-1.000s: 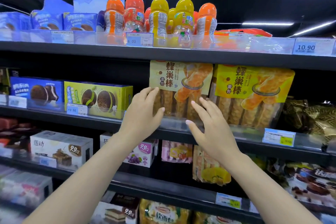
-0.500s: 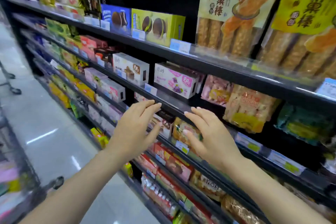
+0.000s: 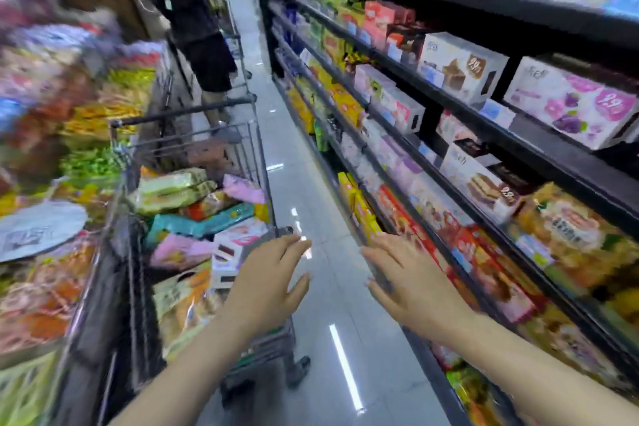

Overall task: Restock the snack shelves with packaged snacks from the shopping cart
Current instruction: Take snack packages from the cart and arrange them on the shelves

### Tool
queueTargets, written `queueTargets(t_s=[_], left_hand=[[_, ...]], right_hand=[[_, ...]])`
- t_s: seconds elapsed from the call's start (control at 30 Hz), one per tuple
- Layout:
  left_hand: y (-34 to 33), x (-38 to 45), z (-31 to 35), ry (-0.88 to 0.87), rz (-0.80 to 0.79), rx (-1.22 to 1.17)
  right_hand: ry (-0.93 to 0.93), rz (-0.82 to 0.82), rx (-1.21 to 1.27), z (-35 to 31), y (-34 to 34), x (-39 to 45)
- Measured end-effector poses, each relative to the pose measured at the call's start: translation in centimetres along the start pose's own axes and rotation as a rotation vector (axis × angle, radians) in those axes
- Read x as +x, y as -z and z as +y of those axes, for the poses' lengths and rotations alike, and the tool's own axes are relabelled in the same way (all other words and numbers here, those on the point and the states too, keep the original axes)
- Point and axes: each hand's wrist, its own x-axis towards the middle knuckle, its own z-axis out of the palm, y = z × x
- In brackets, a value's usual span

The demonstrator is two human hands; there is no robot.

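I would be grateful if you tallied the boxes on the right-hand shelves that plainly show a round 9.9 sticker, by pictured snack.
White cardboard boxes picturing brown cake: 2
White and pink cardboard box picturing purple grapes: 1
Total: 3

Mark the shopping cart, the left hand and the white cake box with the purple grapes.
shopping cart (image 3: 257,145): head view, far wire wall of the basket.
left hand (image 3: 266,287): head view, back of the hand.
white cake box with purple grapes (image 3: 567,104): head view, front face.
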Motion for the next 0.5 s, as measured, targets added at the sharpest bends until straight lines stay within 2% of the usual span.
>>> queueTargets(t_s=[0.2,0.5], left_hand=[[1.6,-6.7,-8.5,0.176,-0.052,0.071],[3.2,-13.2,-19.5,0.317,-0.101,0.11]], right_hand=[[0.008,-0.119,0.103,-5.8,-7.7,5.3],[-0.026,-0.324,0.118,-13.1,-17.1,11.7]])
